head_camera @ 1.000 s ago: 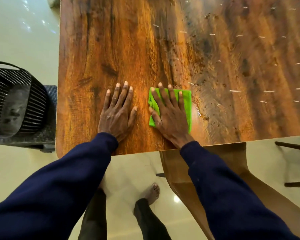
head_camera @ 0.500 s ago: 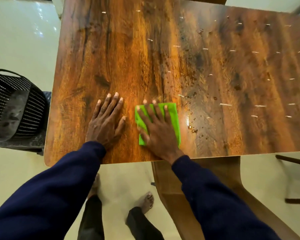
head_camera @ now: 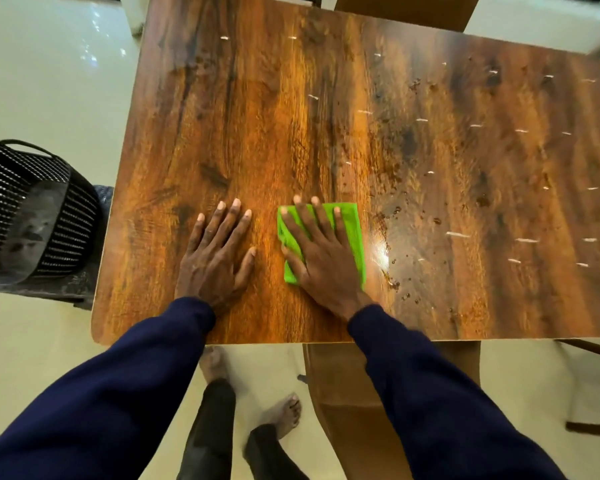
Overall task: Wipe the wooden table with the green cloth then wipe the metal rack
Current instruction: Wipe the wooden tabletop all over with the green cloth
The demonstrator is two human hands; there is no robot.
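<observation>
The green cloth (head_camera: pixel 352 230) is a bright lime rectangle, folded flat, with a fine woven texture showing along its right strip; it lies on the wooden table (head_camera: pixel 291 116) near the front edge, left of the middle; there is one cloth and one table; the right hand (head_camera: pixel 321 258) presses down on it with fingers straight and spread, covering most of it; the left hand (head_camera: pixel 215 258) lies flat on bare wood just beside it, fingers straight, holding nothing; the tabletop is glossy brown with dark grain; many small white specks (head_camera: pixel 458 234) and dark droplets (head_camera: pixel 395 284) dot its right half, right of the cloth; one black slatted basket (head_camera: pixel 32 209) stands on the floor to the left; two dark blue sleeves and two bare feet (head_camera: pixel 286 412) show below.
</observation>
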